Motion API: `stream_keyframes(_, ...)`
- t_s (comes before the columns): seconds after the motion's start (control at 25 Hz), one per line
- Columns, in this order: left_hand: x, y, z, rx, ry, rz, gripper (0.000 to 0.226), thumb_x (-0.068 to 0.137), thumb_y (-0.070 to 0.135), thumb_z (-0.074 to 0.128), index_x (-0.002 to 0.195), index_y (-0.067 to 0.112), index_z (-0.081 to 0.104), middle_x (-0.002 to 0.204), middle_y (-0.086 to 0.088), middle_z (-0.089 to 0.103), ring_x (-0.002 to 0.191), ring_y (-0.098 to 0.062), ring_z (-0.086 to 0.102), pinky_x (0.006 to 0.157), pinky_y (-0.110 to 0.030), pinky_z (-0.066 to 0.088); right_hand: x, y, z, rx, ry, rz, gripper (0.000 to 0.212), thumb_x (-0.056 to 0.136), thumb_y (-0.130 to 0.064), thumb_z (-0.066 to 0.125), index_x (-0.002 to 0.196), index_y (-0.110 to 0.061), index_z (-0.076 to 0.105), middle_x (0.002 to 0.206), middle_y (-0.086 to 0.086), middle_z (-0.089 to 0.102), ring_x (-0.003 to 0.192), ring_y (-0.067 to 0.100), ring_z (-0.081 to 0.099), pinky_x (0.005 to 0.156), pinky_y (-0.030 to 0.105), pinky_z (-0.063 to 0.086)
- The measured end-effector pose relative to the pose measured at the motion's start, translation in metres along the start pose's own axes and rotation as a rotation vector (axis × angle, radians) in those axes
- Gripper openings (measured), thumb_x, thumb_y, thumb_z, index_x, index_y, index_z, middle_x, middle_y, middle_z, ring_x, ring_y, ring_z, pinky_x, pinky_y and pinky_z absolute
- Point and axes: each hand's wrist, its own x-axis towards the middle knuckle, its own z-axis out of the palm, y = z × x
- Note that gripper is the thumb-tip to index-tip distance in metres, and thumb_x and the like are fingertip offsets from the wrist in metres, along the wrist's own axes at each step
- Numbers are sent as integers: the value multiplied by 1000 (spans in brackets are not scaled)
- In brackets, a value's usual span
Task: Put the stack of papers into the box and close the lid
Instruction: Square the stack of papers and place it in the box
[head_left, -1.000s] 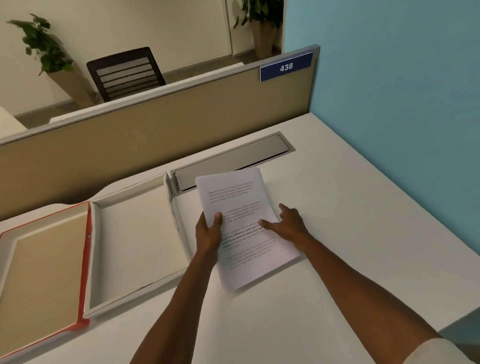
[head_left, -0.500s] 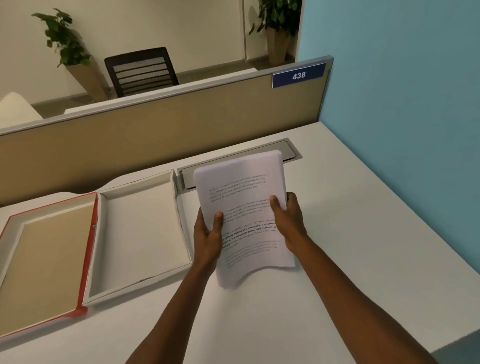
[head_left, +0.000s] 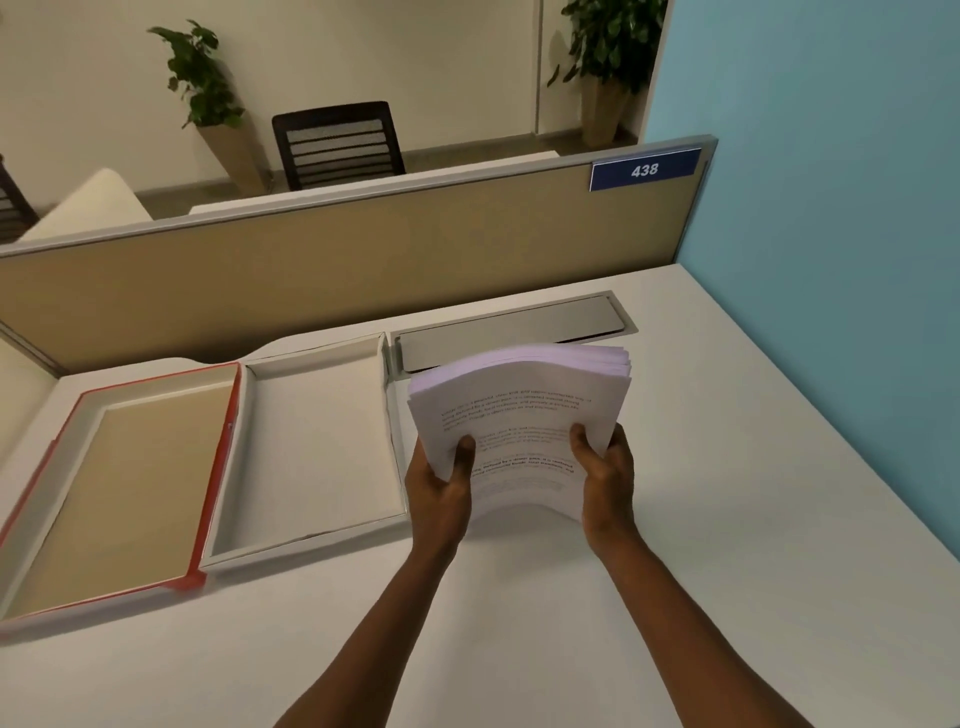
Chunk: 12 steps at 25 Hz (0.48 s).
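Observation:
A thick stack of printed white papers (head_left: 519, 405) is held above the desk, bowed upward, its far edge fanned. My left hand (head_left: 441, 488) grips its left edge with the thumb on top. My right hand (head_left: 605, 478) grips its right edge the same way. Just left of the stack, the white box (head_left: 311, 441) lies open and empty on the desk. Joined to the box's left side, the red-edged lid (head_left: 119, 493) lies flat with its tan inside facing up.
The white desk (head_left: 727, 545) ends at a tan partition (head_left: 363, 260) behind and a blue wall (head_left: 831, 260) on the right. A grey cable flap (head_left: 511, 332) is set into the desk behind the stack. A chair and potted plants stand beyond the partition.
The stack has been lifted off the desk. My right hand went from resting flat on the top sheet to gripping the right edge, and the papers now bow upward.

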Motion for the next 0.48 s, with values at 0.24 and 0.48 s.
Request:
stream_keyframes(0.24, -8, 1, -1, 15, -15, 54, 44, 88, 48, 67, 129, 31, 59, 111, 17, 72, 105, -10, 70, 74, -23, 62, -6, 0, -10, -9, -6, -33, 31, 85, -43, 63, 114, -32, 61, 103, -6, 71, 91, 13, 69, 66, 24, 59)
stream_keyframes(0.48, -8, -3, -6, 84, -60, 38, 51, 87, 50, 66, 132, 28, 56, 112, 19, 70, 106, -8, 69, 80, -30, 64, -11, 0, -14, -83, -19, -44, 43, 84, -37, 65, 126, -26, 58, 111, -3, 70, 99, 19, 68, 75, 33, 62)
